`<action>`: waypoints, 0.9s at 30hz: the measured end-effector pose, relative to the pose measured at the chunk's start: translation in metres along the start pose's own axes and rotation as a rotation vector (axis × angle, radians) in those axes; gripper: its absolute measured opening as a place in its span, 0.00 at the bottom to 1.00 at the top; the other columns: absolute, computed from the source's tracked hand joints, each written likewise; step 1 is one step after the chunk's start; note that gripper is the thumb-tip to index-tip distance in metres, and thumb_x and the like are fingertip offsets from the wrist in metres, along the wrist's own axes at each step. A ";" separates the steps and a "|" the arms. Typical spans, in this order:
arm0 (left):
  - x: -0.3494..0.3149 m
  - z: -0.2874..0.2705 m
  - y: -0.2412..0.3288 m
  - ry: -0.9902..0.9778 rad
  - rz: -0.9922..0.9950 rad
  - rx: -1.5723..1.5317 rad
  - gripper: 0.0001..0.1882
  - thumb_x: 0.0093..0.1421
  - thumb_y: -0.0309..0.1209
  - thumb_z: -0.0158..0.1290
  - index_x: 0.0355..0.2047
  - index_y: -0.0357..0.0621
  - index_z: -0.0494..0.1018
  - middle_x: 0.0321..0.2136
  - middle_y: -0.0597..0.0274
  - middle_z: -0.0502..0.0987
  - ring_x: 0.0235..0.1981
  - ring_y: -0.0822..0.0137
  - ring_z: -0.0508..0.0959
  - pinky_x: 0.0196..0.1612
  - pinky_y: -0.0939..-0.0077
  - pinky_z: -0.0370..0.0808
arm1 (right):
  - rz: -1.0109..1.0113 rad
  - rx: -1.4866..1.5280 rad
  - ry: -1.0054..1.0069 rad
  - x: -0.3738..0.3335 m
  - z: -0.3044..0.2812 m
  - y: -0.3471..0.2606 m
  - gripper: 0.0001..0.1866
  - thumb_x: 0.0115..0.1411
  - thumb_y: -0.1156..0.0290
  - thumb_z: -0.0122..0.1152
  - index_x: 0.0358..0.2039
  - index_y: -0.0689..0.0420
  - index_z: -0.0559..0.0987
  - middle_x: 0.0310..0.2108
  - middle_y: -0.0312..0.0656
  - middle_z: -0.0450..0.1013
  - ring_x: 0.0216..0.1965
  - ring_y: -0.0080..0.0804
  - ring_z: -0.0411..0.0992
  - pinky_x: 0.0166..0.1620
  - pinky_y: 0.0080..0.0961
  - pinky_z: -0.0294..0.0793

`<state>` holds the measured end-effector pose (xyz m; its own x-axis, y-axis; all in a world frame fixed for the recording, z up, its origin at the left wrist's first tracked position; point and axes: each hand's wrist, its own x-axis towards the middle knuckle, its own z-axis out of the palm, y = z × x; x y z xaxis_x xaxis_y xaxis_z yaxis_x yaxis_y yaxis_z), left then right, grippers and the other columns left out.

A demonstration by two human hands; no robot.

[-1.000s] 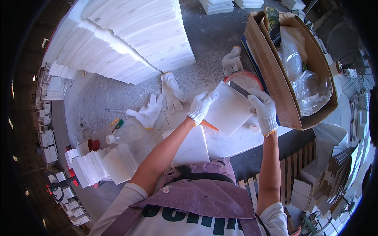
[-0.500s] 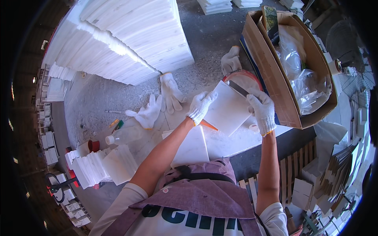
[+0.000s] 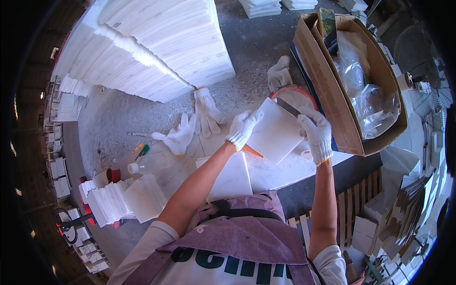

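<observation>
My left hand (image 3: pixel 244 129), in a white knit glove, grips the left edge of a white rectangular tile (image 3: pixel 275 137). My right hand (image 3: pixel 316 135), gloved the same way, is closed on a dark, flat metal blade (image 3: pixel 288 107), which lies along the tile's far right edge; its handle is hidden in the fingers. An orange pointed piece (image 3: pixel 252 151) shows under the tile's near left side. Just beyond the tile is a round, red-rimmed dish (image 3: pixel 308 90). Another white slab (image 3: pixel 228 176) lies on the table close to my body.
Tall stacked white slabs (image 3: pixel 175 47) stand far left. Loose white gloves (image 3: pixel 179 135) lie mid-table, another glove (image 3: pixel 279 73) beyond the dish. A clear bottle (image 3: pixel 152 164) lies left, near smaller stacked tiles (image 3: pixel 109 202). A cardboard box (image 3: pixel 327 85) with plastic bags stands at right.
</observation>
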<state>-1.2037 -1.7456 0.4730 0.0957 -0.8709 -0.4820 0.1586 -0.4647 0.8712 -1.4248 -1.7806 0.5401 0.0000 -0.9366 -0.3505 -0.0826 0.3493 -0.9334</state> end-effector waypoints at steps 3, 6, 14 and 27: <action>-0.002 0.003 0.004 0.010 -0.004 -0.012 0.15 0.63 0.40 0.55 0.38 0.39 0.76 0.32 0.73 0.74 0.35 0.83 0.68 0.39 0.84 0.67 | -0.009 -0.008 0.003 0.000 0.000 0.001 0.15 0.58 0.72 0.62 0.45 0.63 0.79 0.25 0.36 0.74 0.18 0.18 0.68 0.21 0.15 0.64; -0.003 0.004 0.004 0.015 0.006 -0.012 0.15 0.63 0.41 0.56 0.37 0.39 0.77 0.30 0.73 0.73 0.34 0.82 0.67 0.38 0.84 0.66 | -0.006 -0.012 0.005 0.000 0.000 0.001 0.15 0.58 0.72 0.62 0.45 0.63 0.79 0.25 0.36 0.75 0.18 0.18 0.68 0.21 0.16 0.65; 0.000 0.004 0.001 0.005 0.010 0.014 0.15 0.62 0.42 0.56 0.34 0.40 0.76 0.28 0.75 0.71 0.32 0.83 0.66 0.36 0.84 0.65 | -0.230 -0.088 0.140 0.015 -0.013 0.032 0.13 0.58 0.71 0.61 0.44 0.61 0.80 0.29 0.39 0.76 0.21 0.19 0.70 0.24 0.17 0.68; 0.002 0.003 -0.003 0.037 0.016 0.072 0.16 0.62 0.43 0.55 0.34 0.42 0.77 0.26 0.74 0.71 0.28 0.82 0.65 0.31 0.82 0.64 | -0.076 -0.040 -0.200 0.034 -0.017 -0.001 0.14 0.59 0.73 0.59 0.46 0.64 0.78 0.25 0.33 0.72 0.19 0.14 0.64 0.23 0.12 0.63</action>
<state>-1.2066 -1.7463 0.4700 0.1344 -0.8723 -0.4702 0.0863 -0.4624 0.8825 -1.4416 -1.8129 0.5308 0.2049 -0.9344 -0.2916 -0.1142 0.2730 -0.9552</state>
